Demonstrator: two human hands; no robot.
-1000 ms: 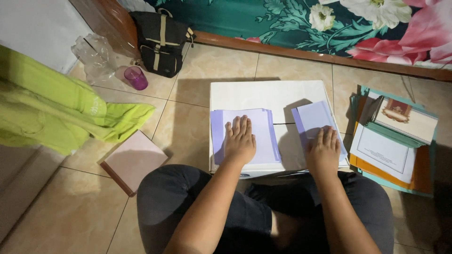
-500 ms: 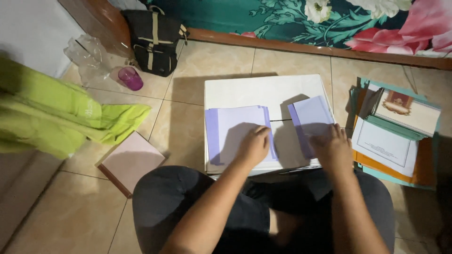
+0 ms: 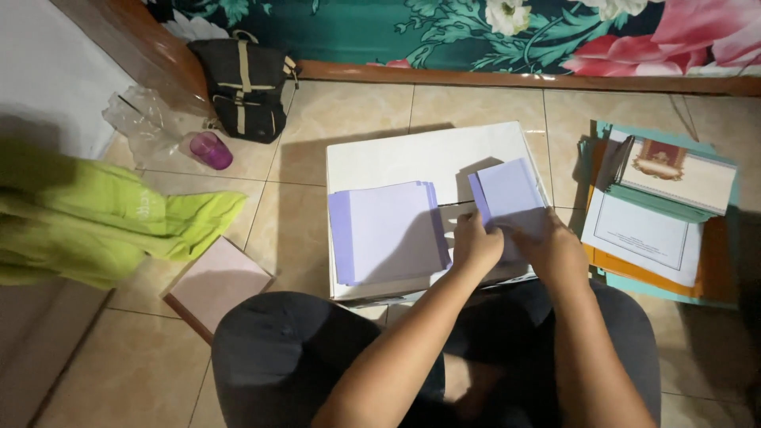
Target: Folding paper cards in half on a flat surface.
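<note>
Both hands meet on the right-hand stack of lilac sheets [image 3: 507, 194], which lies on the right part of a white board [image 3: 420, 154] set on the tiled floor [image 3: 357, 107] in front of the seated person's knees. The left hand [image 3: 476, 244] rests at the stack's lower left edge, its fingers curled onto the paper; the right hand [image 3: 551, 250] lies over the stack's lower right corner, touching the left hand. Each seems to pinch the near edge of the sheets — the fingertips are hidden under the knuckles, so whether they truly grip or only press down I cannot tell.

A second, wider lilac stack [image 3: 388, 231] lies flat on the left part of the board, just beside the left hand but untouched, with a narrow strip of white between the two stacks.

To the right of the board sits a pile of documents [image 3: 650, 230] — white sheets over orange and teal folders. To the left lie a pink book [image 3: 218, 285], a green cloth [image 3: 103, 222], a purple cup [image 3: 210, 150] beside crumpled clear plastic [image 3: 143, 119], and a black bag [image 3: 242, 87] against the wall. A floral fabric [image 3: 491, 32] runs along the top.
</note>
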